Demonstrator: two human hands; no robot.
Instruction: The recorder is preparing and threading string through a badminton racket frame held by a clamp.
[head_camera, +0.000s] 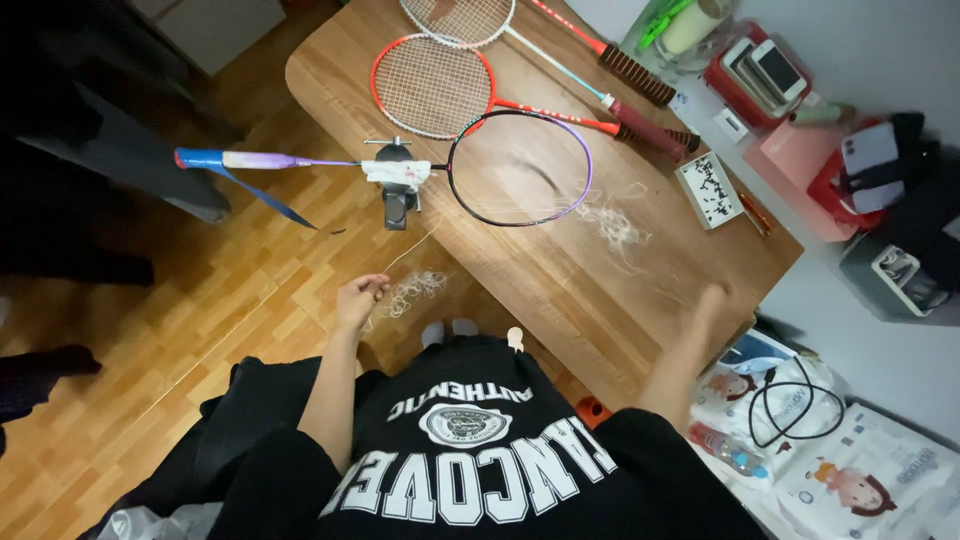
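Note:
A black and purple badminton racket frame with almost no strings is held in a small clamp at the wooden table's edge; its purple grip with a blue end sticks out over the floor. My left hand is shut on a thin white string that runs up toward the clamp, with a tangle of cut string beside it. My right hand is blurred over the table's near corner; whether it grips string is unclear.
Two strung red rackets lie farther back on the table, with a loose string clump and a small patterned box. Red boxes, phones and bags crowd the right side. Wood floor lies to the left.

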